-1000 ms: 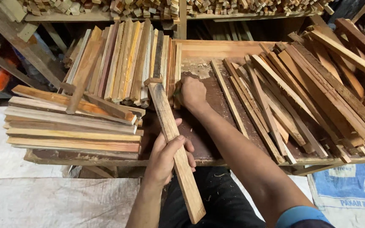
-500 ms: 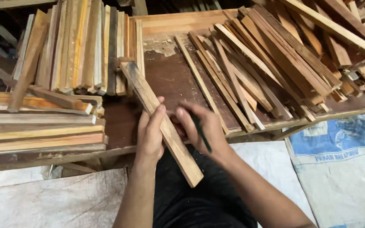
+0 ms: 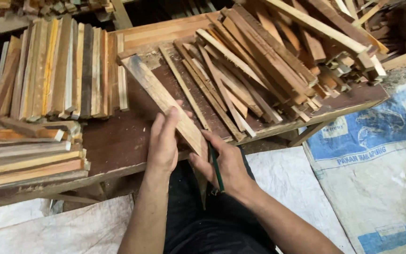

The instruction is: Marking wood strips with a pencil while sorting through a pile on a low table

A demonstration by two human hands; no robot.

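Observation:
My left hand (image 3: 162, 141) grips a long flat wooden slat (image 3: 160, 96) that lies slantwise, its far end up on the brown workbench (image 3: 113, 141) and its near end over my lap. My right hand (image 3: 222, 164) holds the slat's near end from the right side and also carries a dark green pencil (image 3: 216, 167), which points down toward me. Both hands meet at the bench's front edge.
Upright-stacked slats (image 3: 66, 66) stand at the back left, and a flat stack (image 3: 24, 160) lies at the front left. A loose heap of thin strips (image 3: 269, 61) covers the bench's right half. A blue and white sack (image 3: 377, 160) lies on the floor at right.
My right hand came back from the bench top to the slat's near end, pencil in it. The slat has been drawn toward me and tilted left. My view has shifted right.

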